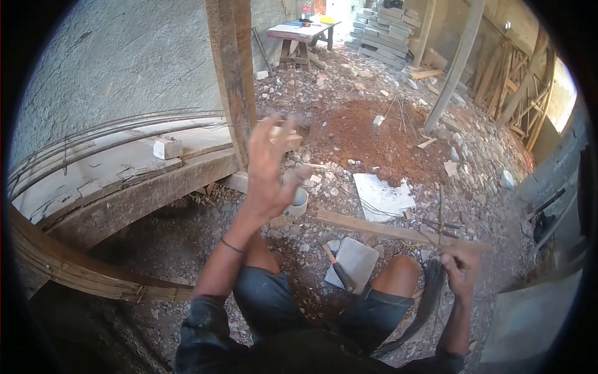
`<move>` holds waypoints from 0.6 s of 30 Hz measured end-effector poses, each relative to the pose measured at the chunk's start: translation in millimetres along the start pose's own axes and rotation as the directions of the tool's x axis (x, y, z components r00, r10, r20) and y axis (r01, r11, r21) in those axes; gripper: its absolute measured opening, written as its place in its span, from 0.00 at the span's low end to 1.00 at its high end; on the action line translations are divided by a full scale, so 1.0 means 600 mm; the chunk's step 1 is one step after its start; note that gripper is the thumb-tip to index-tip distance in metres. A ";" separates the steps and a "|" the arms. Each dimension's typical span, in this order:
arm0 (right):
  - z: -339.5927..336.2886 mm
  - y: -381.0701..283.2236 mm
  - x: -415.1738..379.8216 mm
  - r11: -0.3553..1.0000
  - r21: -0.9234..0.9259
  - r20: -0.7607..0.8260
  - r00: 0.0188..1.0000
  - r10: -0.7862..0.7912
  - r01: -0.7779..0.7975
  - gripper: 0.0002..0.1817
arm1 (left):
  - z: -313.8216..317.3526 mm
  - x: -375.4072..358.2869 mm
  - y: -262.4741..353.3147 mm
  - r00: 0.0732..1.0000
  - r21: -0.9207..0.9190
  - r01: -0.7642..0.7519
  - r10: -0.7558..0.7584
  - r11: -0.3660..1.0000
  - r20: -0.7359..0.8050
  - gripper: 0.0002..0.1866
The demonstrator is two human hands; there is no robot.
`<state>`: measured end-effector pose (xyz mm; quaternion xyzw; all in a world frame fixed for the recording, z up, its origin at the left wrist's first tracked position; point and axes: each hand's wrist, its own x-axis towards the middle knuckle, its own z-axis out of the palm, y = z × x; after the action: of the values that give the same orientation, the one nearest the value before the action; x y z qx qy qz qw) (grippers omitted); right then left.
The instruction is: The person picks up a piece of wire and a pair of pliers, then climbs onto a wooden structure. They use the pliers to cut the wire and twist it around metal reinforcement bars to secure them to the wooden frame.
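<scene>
My left hand (273, 168) is raised in front of me, its fingers spread and slightly blurred, holding nothing. Low on the right, my right hand (461, 271) is closed, its fingertips at the top end of a bundle of thin dark wire (430, 302). The wire curves down beside my right knee. Just beyond those fingers a thin metal rod (441, 209) stands up across a long wooden strip (374, 227). Between my knees, a hand tool with a dark handle (341, 274) rests on a grey slab (363, 262).
A wooden post (232, 81) and heavy beam (143, 187) stand at left, with long steel bars (124, 128) above the beam. A cup-like container (299, 204) sits behind my left hand. Ahead are a white broken sheet (381, 196), reddish soil (361, 134), a table (299, 30) and stacked blocks (383, 34).
</scene>
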<state>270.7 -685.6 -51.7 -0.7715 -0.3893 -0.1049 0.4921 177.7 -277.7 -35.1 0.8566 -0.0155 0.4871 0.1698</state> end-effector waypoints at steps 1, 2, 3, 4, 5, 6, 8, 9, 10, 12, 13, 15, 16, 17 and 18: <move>-0.009 0.006 -0.011 0.997 0.016 0.052 0.996 0.072 -0.073 0.11 | 0.002 -0.008 -0.012 1.000 0.001 0.001 -0.001 1.000 0.000 0.36; -0.014 0.011 -0.018 0.989 0.028 0.104 0.984 0.143 -0.147 0.13 | 0.003 -0.017 -0.021 0.985 -0.023 0.160 -0.161 0.987 -0.061 0.37; -0.015 0.014 -0.022 0.989 0.030 0.104 0.984 0.143 -0.147 0.13 | 0.006 -0.024 -0.026 0.940 -0.055 0.314 -0.319 0.948 -0.118 0.38; -0.015 0.017 -0.025 0.986 0.095 0.082 0.988 0.128 -0.136 0.13 | 0.010 -0.031 -0.025 0.940 -0.052 0.317 -0.321 0.947 -0.117 0.38; -0.014 0.019 -0.028 0.979 0.160 0.060 0.992 0.115 -0.123 0.12 | 0.015 -0.038 -0.019 0.870 -0.018 0.467 -0.463 0.884 -0.169 0.39; -0.015 0.018 -0.029 0.979 0.163 0.066 0.991 0.115 -0.125 0.12 | 0.021 -0.046 -0.013 0.775 0.007 0.607 -0.589 0.795 -0.226 0.40; -0.015 0.013 -0.029 0.999 0.011 0.162 0.986 -0.039 0.037 0.09 | 0.062 -0.090 -0.031 0.685 -0.105 0.672 -0.669 0.733 -0.288 0.39; -0.010 0.010 -0.030 0.999 0.014 0.168 0.985 -0.039 0.037 0.09 | 0.072 -0.100 -0.035 0.586 -0.222 0.713 -0.739 0.665 -0.332 0.38; 0.000 0.004 -0.031 0.998 -0.039 0.270 0.962 -0.034 0.046 0.06 | 0.069 -0.108 -0.043 0.582 -0.218 0.717 -0.741 0.662 -0.335 0.38; 0.023 -0.008 -0.039 0.995 -0.084 0.380 0.925 -0.019 0.055 0.04 | 0.045 -0.117 -0.061 0.316 -0.941 0.243 -0.897 -0.237 0.308 0.31; 0.036 -0.012 -0.045 0.960 -0.245 0.405 0.914 -0.023 0.133 0.02 | 0.041 -0.113 -0.074 0.212 -0.942 0.085 -0.918 -0.325 0.336 0.23; 0.047 -0.012 -0.054 0.896 -0.389 0.433 0.901 -0.028 0.215 0.02 | 0.027 -0.157 -0.146 0.290 -0.956 0.072 -0.911 -0.285 0.293 0.23; 0.050 -0.010 -0.058 0.919 -0.349 0.433 0.901 -0.016 0.183 0.03 | 0.022 -0.168 -0.172 0.373 -0.967 0.055 -0.894 -0.247 0.250 0.24; 0.054 -0.009 -0.061 0.939 -0.308 0.431 0.902 -0.004 0.151 0.04 | 0.004 -0.112 -0.138 0.152 -0.988 0.021 -0.977 -0.150 0.152 0.21; 0.055 -0.010 -0.064 0.942 -0.300 0.433 0.901 -0.009 0.153 0.04 | -0.001 -0.108 -0.145 0.152 -0.990 0.024 -0.978 -0.142 0.144 0.21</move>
<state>233.2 -675.6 -84.8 -0.8293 -0.4965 -0.0179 0.2558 159.8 -204.5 -113.0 0.1375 0.2131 0.5112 0.8212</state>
